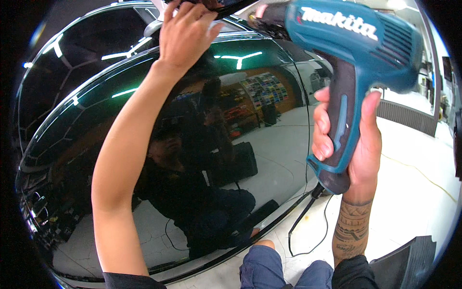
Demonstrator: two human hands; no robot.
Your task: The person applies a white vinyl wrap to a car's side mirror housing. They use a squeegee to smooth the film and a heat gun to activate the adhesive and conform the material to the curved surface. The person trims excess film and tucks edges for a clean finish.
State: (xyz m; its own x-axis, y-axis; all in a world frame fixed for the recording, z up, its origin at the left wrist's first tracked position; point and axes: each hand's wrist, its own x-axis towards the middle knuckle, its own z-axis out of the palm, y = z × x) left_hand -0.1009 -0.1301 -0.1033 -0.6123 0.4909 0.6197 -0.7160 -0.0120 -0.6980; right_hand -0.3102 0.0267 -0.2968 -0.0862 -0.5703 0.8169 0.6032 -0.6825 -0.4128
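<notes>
While the right hand (pixel 353 144) clamps a teal heat gun (pixel 351 53), the left hand (pixel 185 33) pinches black trim (pixel 231 9) atop the car door (pixel 144 144).

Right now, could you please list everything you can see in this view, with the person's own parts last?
heat gun: one, teal with dark handle, upper right, nozzle aimed toward the top of the panel.
power cord: one, black, trailing from the handle base down to the floor.
car body panel: one, glossy black, mirror-like, fills left and centre.
floor: pale, right side.
dark mat: one, lower right corner.
knee: blue trousers, bottom centre.
left hand: raised, fingers on the panel's top edge.
right hand: closed round the heat gun handle.
</notes>
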